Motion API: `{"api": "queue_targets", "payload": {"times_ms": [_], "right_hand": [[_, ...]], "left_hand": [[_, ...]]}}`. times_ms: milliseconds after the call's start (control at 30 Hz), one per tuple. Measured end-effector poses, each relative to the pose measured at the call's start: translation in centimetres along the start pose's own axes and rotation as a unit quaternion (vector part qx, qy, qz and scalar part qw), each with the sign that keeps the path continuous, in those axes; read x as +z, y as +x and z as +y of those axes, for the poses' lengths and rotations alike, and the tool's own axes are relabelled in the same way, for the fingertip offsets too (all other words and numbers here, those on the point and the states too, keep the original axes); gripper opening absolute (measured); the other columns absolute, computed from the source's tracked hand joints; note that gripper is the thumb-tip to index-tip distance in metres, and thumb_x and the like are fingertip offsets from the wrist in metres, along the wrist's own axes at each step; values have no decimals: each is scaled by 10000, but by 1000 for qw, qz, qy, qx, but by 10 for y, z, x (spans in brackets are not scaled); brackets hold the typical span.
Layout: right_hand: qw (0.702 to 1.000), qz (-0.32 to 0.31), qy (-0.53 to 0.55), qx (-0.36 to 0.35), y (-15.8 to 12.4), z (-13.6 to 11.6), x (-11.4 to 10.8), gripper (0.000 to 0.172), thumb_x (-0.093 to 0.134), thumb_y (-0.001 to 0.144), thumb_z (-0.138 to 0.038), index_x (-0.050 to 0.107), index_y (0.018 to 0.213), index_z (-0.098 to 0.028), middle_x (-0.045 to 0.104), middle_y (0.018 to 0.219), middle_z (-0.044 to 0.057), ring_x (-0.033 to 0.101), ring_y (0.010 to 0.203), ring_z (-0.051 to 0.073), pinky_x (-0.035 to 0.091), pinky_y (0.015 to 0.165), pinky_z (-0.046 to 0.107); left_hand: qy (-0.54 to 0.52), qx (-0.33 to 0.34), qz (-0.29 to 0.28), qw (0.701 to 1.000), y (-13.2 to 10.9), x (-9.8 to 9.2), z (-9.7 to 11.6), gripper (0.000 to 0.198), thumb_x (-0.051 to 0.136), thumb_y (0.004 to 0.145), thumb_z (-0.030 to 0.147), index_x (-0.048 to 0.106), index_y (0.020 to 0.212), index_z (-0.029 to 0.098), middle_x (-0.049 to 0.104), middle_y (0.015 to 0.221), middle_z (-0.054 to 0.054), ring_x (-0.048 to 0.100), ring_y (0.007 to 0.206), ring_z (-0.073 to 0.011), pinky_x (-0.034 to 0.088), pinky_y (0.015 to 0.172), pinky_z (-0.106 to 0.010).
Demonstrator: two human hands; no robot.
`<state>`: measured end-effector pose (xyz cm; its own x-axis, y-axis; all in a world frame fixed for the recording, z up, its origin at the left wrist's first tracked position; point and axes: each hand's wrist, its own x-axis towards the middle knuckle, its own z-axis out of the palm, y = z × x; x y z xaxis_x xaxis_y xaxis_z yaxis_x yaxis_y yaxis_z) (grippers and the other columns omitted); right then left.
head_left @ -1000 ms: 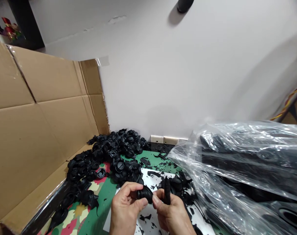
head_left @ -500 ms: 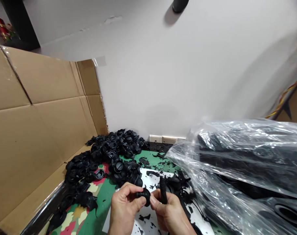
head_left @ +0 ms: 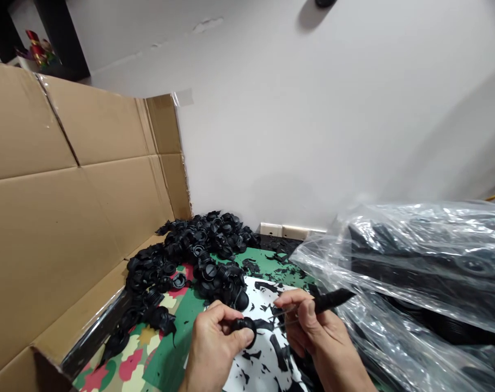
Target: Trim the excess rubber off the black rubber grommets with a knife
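Observation:
Between thumb and fingers, my left hand [head_left: 217, 345] pinches a small round black rubber part [head_left: 245, 328] above a white sheet [head_left: 257, 299]. To its right, my right hand [head_left: 318, 332] is closed on a black-handled tool [head_left: 332, 300] with thin metal prongs pointing left toward the rubber part. The prongs and the part are apart. Black scraps [head_left: 277, 351] lie scattered on the sheet under both hands. Behind and to the left, a large heap of similar black rubber parts [head_left: 206, 245] covers the green and camouflage-patterned surface [head_left: 169, 343].
A tall cardboard box wall [head_left: 108, 218] stands on the left. Clear plastic bags [head_left: 419, 261] with black items inside fill the right side. White sockets [head_left: 290, 232] line the foot of the pale wall [head_left: 312, 120]. A dark shelf [head_left: 63, 38] hangs at the upper left.
My right hand has moved right, away from the rubber part, and the tool in it has swung so its prongs point left. My left hand still holds the part. The view has shifted slightly.

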<state>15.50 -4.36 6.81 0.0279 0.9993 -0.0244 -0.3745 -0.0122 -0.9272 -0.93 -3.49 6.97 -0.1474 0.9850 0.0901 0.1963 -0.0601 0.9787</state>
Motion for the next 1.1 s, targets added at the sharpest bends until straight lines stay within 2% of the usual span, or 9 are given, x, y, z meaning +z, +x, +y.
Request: {"api": "queue_targets", "payload": {"times_ms": [67,233,433,567,733,833,933,1033,1100], "right_hand": [[999,-30,39,13,1,4,2,475,575,740,-652,599,797,-181,397,409,-81,343,362,74,217,389,202],[995,-32,85,33,-2,5,12,421,799,605,-481,602,803,-166,642,520,22,573,472,152,417,482,256],[997,14,62,-32,-6,5,21,372,835,542,-449,686,708,-151,612,515,6,556,493,155,432,516,276],[998,41,27,-40,-6,7,20,357,801,580,-467,690,700,-150,625,504,18,566,496,170,430,495,272],[998,19,34,-48,-5,9,17,290,785,624,-429,696,695,-162,629,484,14,583,492,163,470,531,270],[995,6,9,-101,-4,15,15,244,770,653,-414,699,694,-183,654,626,20,603,511,156,494,534,274],[967,-18,-97,-234,-3,22,11,142,691,756,-344,695,725,-206,640,707,29,604,548,155,493,518,261],[903,-52,-227,-362,0,21,2,102,593,820,-196,674,761,-215,629,691,28,606,582,150,479,513,229],[868,-14,-290,-403,5,17,-7,117,575,817,-145,659,770,-213,646,720,39,623,613,155,487,540,230]], "left_hand": [[1,0,-1,1000,-1,0,1,83,688,487,92,697,543,153,464,552,52,408,490,-97,318,461,-214],[-12,-2,-18,1000,-4,1,7,83,685,493,90,687,545,155,455,573,53,434,500,-102,339,466,-215],[-29,4,-52,998,-8,3,6,64,735,546,175,676,550,153,463,620,38,470,530,-118,370,481,-227],[-13,22,-59,998,-10,3,0,75,750,565,168,678,582,158,462,643,39,470,550,-119,372,493,-225],[-6,29,-63,998,-9,4,-3,94,759,569,156,667,585,161,457,643,42,485,557,-123,377,490,-220],[-6,26,-64,998,-9,5,-1,115,775,566,184,664,580,159,458,637,41,474,543,-119,375,476,-217],[2,33,-56,998,-11,7,-1,132,790,555,199,664,560,158,461,620,38,458,535,-115,357,461,-210],[19,65,-55,996,-17,8,-5,139,768,556,140,643,500,162,466,580,38,451,530,-113,330,466,-209],[31,102,-55,993,-21,8,-10,135,729,544,74,642,501,168,485,572,36,456,525,-113,322,479,-214]]}}
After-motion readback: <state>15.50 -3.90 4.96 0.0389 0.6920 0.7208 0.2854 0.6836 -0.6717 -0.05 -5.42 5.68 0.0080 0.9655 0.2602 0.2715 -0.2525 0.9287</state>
